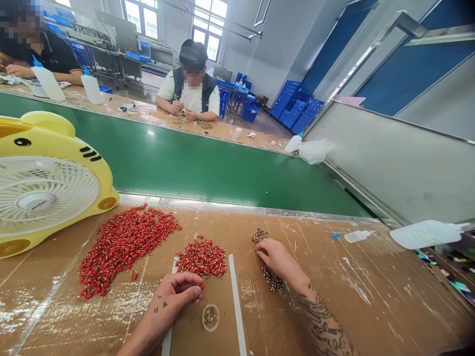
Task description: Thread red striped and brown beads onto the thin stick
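My left hand (pixel 177 296) is closed in a pinch on a small red piece (pixel 202 286), over a cardboard strip between two white tape lines. Just beyond it lies a small pile of red pieces with pale tips (pixel 202 257). My right hand (pixel 277 256) reaches to small dark-and-gold pieces (pixel 273 281), some of them under and beyond the hand. Its thumb and fingertips come together at the pile; whatever is between them is hidden. A small round clear cup (pixel 211 317) with a thin stick and some liquid stands near my left hand.
A larger heap of red pieces (pixel 126 247) lies left, by a yellow fan (pixel 55 183). White bottles (pixel 423 234) (pixel 358 236) lie right, near a blue cap (pixel 336 236). Beyond the green belt (pixel 208 173), two people sit at another bench.
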